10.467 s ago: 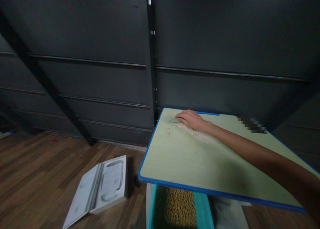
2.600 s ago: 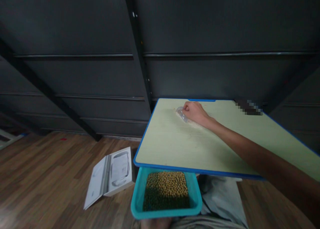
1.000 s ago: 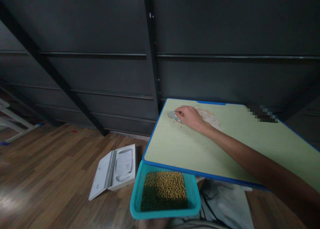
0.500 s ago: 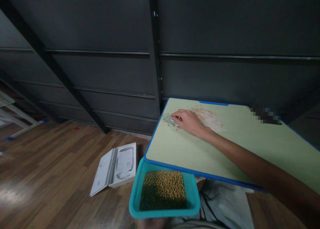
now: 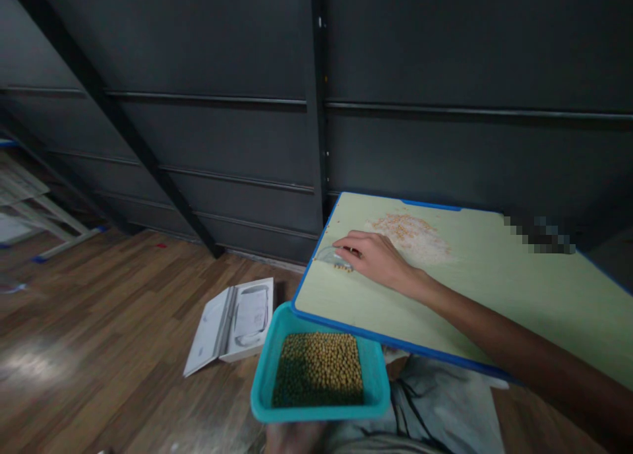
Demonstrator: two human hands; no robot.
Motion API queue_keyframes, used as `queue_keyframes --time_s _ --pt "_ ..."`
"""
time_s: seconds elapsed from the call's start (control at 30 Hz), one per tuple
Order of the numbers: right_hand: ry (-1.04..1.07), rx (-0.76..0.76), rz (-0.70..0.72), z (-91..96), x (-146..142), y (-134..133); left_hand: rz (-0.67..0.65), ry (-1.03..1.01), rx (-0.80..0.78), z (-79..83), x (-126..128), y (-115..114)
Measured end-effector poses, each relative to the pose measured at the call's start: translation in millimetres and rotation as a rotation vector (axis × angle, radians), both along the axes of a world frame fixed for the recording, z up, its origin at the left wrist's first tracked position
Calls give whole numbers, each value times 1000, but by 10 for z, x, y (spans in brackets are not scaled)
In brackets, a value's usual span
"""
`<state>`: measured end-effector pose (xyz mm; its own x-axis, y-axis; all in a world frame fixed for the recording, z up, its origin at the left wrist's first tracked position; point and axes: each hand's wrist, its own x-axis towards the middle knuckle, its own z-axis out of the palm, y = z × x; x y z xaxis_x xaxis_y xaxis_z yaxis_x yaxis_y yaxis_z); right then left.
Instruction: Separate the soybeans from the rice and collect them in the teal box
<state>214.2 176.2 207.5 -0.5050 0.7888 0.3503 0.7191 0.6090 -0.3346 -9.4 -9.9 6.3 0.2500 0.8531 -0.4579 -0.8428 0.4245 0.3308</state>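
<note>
My right hand [image 5: 373, 256] reaches over the pale green tabletop [image 5: 484, 262], its fingers closed on a clear, thin-walled piece [image 5: 326, 253] whose exact kind I cannot make out. Several yellowish beans [image 5: 342, 267] lie just below that piece, near the table's left edge. Beyond the hand spreads a patch of white and orange grains [image 5: 413, 235]. Under the table's front left corner is a turquoise basin [image 5: 384, 381] with many round yellowish beans [image 5: 331, 361] inside. A blurred bit of skin shows beneath the basin; whether it is my left hand I cannot tell, as no fingers show.
An opened white box [image 5: 250, 315] lies on the wooden floor [image 5: 123, 322] left of the basin. Dark wall panels [image 5: 222, 137] rise behind the table. A pixelated dark object [image 5: 539, 235] rests at the tabletop's far right. A pale metal frame [image 5: 49, 210] stands far left.
My right hand and the clear piece have moved nearer along the tabletop, and the beans beside them are bunched closer together. The whole view has shifted slightly.
</note>
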Motion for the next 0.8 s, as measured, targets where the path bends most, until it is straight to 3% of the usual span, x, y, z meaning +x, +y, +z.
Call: queue_keyframes --time_s 0.2,0.37,0.53,0.67,0.8 --pt "-7 -4 100 -31 5 -299 261 -53 -39 220 121 40" --pt "-35 42 204 -64 12 -618 185 -178 -32 369 112 81" --pt "-48 61 290 -42 -4 -813 146 -195 -49 376 120 58" --pt "-33 75 236 17 20 -760 183 -160 -55 346 141 43" --pt "-79 118 108 126 122 -348 207 -152 -49 247 130 46"
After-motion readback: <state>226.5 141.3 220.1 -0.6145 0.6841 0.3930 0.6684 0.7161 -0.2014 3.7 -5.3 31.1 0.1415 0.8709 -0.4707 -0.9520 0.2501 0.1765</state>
